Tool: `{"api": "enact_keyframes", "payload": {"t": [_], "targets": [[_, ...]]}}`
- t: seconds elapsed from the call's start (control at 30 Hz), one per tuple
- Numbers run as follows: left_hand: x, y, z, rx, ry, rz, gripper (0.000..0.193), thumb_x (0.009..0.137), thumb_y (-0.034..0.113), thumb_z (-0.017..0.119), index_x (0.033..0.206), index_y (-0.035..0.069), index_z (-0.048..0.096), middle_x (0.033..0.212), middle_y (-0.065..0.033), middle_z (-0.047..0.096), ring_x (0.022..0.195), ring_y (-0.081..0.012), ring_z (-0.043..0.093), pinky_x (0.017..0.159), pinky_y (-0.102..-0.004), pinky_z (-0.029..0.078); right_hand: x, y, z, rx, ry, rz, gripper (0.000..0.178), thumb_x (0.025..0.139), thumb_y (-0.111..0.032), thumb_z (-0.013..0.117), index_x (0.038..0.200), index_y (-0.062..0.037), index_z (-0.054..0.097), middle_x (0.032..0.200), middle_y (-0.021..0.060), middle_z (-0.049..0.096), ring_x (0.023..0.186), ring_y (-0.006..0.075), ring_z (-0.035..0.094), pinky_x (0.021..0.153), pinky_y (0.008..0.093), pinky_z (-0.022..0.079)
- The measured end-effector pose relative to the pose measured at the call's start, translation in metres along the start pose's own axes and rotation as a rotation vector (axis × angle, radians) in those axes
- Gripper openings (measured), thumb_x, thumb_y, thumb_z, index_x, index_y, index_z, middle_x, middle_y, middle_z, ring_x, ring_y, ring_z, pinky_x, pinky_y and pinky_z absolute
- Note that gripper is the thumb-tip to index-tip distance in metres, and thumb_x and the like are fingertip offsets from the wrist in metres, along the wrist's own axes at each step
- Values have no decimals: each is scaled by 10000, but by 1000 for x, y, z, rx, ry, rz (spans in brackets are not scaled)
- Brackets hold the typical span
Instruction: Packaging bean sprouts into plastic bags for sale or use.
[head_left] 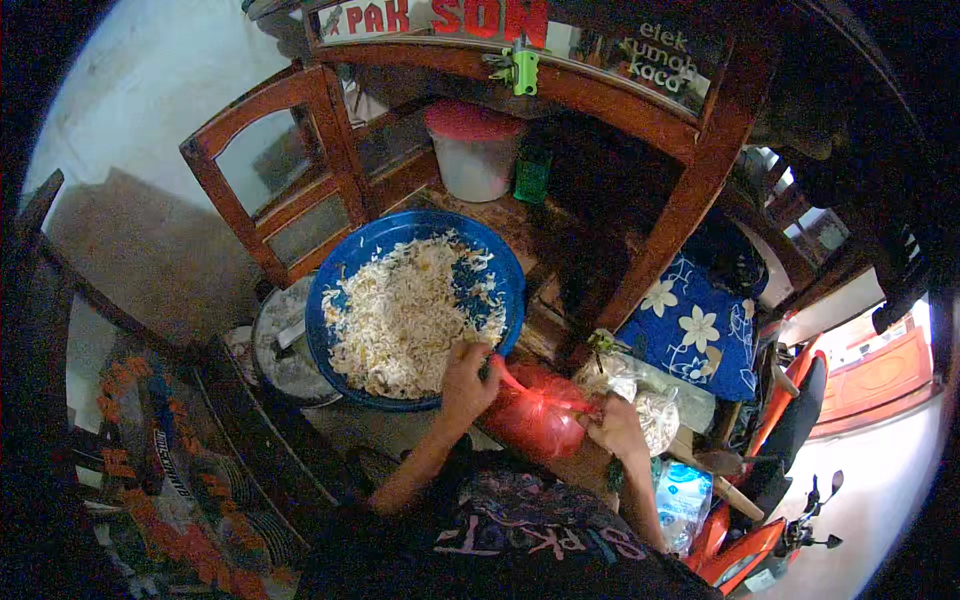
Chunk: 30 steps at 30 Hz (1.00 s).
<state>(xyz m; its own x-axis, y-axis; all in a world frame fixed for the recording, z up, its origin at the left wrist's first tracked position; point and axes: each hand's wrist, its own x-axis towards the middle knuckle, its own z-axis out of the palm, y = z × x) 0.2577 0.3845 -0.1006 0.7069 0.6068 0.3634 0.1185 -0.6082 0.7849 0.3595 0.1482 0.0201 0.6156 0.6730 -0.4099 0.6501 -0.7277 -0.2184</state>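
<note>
My left hand pinches one upper corner of a red plastic bag, beside the near right rim of a wide blue basin. Closed on the bag's other side, my right hand stretches its top edge sideways. The bag hangs between both hands and bulges low down; its contents do not show clearly. Pale, shredded food lies heaped in the basin. Clear plastic bags with whitish contents sit just beyond my right hand.
A brown wooden cabinet frame surrounds the counter, with one glazed door swung out. Behind the basin stand a white bucket with a red lid and a green basket. Flowered blue cloth and an orange motorbike are at right.
</note>
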Motion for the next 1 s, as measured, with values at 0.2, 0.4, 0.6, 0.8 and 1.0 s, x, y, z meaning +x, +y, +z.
{"api": "enact_keyframes", "payload": {"t": [0.2, 0.4, 0.6, 0.8, 1.0], "targets": [[17, 66, -2, -607, -503, 182, 397, 808, 244, 675, 1134, 36, 588, 1097, -197, 578, 1063, -352, 548, 916, -376, 436, 21, -35, 10, 235, 455, -271, 265, 844, -219, 619, 1037, -40, 641, 1000, 183, 637, 904, 350, 601, 768, 405, 478], [-4, 26, 28, -354, -470, 301, 208, 829, 206, 651, 909, 17, 683, 953, -158, 642, 871, -319, 621, 787, -365, 492, 8, -31, 14, 708, 429, 54, 146, 870, -126, 580, 916, -23, 672, 749, 126, 653, 685, 237, 619, 693, 343, 469], [1, 33, 38, -163, -491, 238, 124, 817, 126, 607, 867, 36, 677, 864, -142, 602, 783, -334, 593, 687, -404, 465, -6, -45, 7, 56, 596, -280, 134, 829, -103, 600, 938, -52, 658, 847, 145, 641, 763, 349, 600, 773, 410, 499], [-2, 39, 25, -246, -313, 565, 196, 723, 27, 601, 901, 47, 679, 836, -99, 584, 796, -277, 571, 730, -368, 473, 51, -25, 26, 518, 415, -84, 131, 908, -128, 505, 936, -29, 586, 846, 172, 617, 790, 351, 585, 759, 386, 475], [-11, 49, 15, -284, -179, 620, 208, 730, 23, 629, 925, 42, 700, 826, -82, 582, 748, -243, 577, 670, -346, 479, 89, -4, 90, 1040, 427, 65, 200, 913, -197, 574, 852, -10, 614, 812, 46, 637, 766, 114, 569, 656, 283, 450]]}}
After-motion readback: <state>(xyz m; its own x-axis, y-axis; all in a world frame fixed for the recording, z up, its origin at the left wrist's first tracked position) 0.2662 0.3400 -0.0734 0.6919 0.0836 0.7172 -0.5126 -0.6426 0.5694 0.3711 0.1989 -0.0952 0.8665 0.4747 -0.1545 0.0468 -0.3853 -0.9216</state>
